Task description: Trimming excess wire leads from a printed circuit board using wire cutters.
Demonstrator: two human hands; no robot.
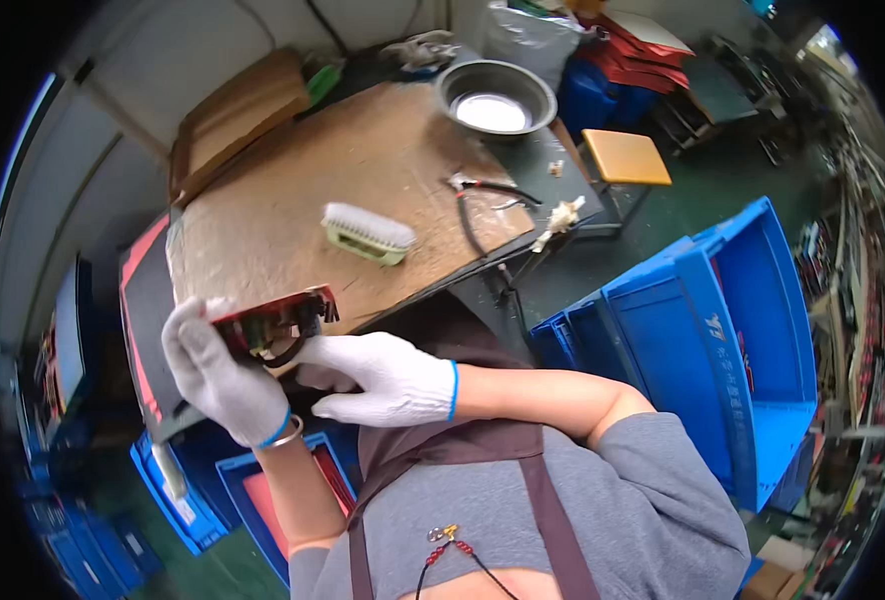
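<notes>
A shiny red and black part [278, 325], smooth and mirror-like on the near side, is tilted up at the left front of the table. My left hand [218, 375], in a white knitted glove, is closed around its left end, thumb and fingers on either side. At its lower right edge are the bent fingers of my right hand [388, 380], also gloved in white; their tips are partly hidden behind the part, and the thumb stands away from them. Beyond the part, a pale green scrub brush [368, 235] with white bristles lies bristles-up on the brown tabletop [273, 225].
A metal basin [497, 98] stands at the table's far right. Black-handled pliers [483, 210] lie near the right edge, beside a whitish crumpled piece [560, 222]. A blue crate [688, 350] is at my right; another blue bin [233, 475] sits low at my left. A yellow-topped stool [627, 157] stands beyond.
</notes>
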